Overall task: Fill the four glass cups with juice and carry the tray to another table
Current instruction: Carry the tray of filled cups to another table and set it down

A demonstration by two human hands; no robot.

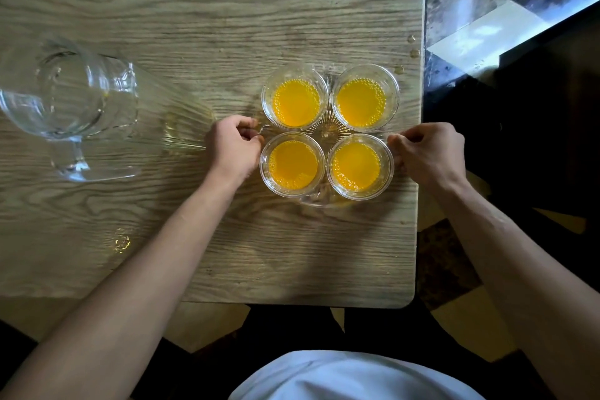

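Left hand (234, 145) and right hand (428, 150) pinching opposite edges of the tray (319, 200) at worktop's (211, 10) right side; four cups (296, 103) already filled, only carrying left

We note four cups (328, 131) on tray (319, 201), two near, two far, at table (194, 10) right; pitcher (69, 97) far left; hands flanking tray left (232, 144) and right (428, 148).
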